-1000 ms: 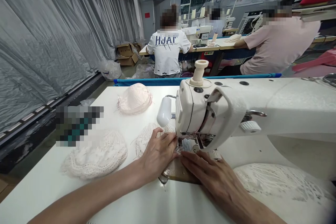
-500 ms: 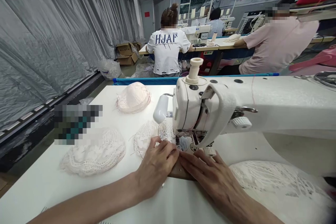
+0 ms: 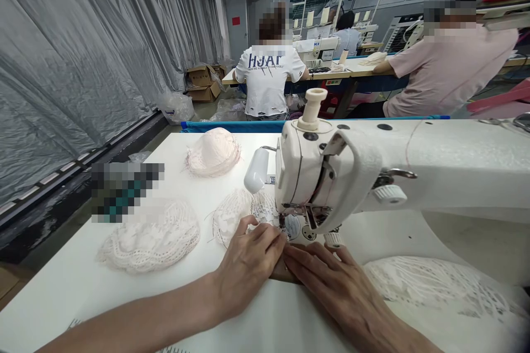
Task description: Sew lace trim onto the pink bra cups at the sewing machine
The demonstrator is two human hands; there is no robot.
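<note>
My left hand lies flat with fingers stretched out, pressing a white lace piece against the table just left of the presser foot of the white sewing machine. My right hand lies flat beside it, fingers extended toward the needle area, resting on a brown piece under both hands. The two hands touch at their fingertips. Part of the lace is hidden under my left hand.
A heap of white lace lies at the left of the white table, a pink cup-shaped piece farther back, more lace at the right. Other people sit at machines behind. Grey plastic sheeting hangs left.
Both hands have slid slightly toward me and left along the table with the lace; the view has shifted a little. The hands stay flat.
</note>
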